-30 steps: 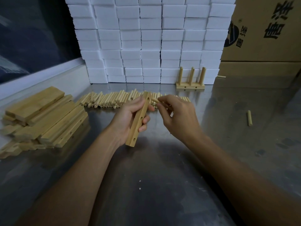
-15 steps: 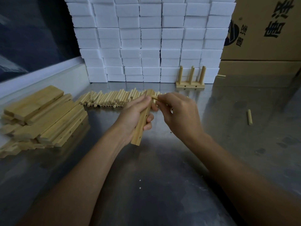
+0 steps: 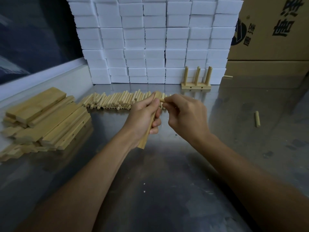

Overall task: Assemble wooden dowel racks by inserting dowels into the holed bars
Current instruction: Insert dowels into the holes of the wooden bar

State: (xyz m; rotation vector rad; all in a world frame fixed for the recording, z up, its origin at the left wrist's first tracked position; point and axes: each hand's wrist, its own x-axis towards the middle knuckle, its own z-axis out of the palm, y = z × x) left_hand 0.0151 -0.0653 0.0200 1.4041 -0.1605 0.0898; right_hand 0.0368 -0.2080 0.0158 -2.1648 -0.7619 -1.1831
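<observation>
The left hand (image 3: 142, 117) is wrapped round a pale, square-sided wooden holed bar (image 3: 148, 129), holding it tilted above the grey metal counter (image 3: 167, 190), lower end toward the person and upper end up by the fingertips. The right hand (image 3: 185, 114) pinches a short round wooden dowel (image 3: 161, 100) between thumb and forefinger, its tip right at the upper end of the bar; whether it has entered a hole cannot be told, since the left thumb hides that spot. The step in hand looks like seating the first dowel in this bar. To do it well, the dowel should probably be lined up straight with the hole's axis before any push, because a slanted entry in a snug wooden hole is likely to jam or scuff the rim. The left hand's grip should keep the bar from rolling, ideally with the thumb clear of the hole. A slight twist while pressing would likely help it go home. More stock is close by: a row of loose light wooden dowels (image 3: 115, 102) lies just behind the hands, and a heap of flat wooden bars (image 3: 45, 119) sits at the left. A finished three-dowel wooden rack (image 3: 196, 81) stands at the back against stacked white foam blocks (image 3: 153, 39).
</observation>
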